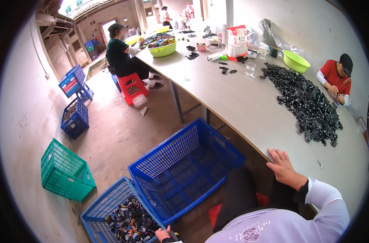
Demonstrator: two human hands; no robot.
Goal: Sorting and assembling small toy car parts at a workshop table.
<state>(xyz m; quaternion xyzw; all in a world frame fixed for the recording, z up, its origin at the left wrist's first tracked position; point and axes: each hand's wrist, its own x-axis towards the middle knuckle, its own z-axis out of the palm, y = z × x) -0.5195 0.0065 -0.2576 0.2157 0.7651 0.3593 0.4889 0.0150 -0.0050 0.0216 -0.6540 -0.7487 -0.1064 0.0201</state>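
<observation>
My right hand (285, 167) rests at the near edge of the long table (233, 97), its fingers lying on the top and nothing seen in it. Low in the picture, my left hand (163, 234) is closed at the near corner of a light blue plastic crate (96, 204); its grip is partly hidden. Small mixed-colour plastic pieces (132, 220) lie inside that crate. Beside it stands a larger dark blue crate (180, 162) with only its bare slatted bottom visible. A big heap of small black plastic parts (306, 101) spreads over the table beyond my right hand.
Across the table a person in red (334, 79) handles a small part. Another person (121, 50) sits on a red stool (132, 88) near a lime-green basin (162, 49). A green crate (67, 170) and further blue crates (75, 117) line the left wall.
</observation>
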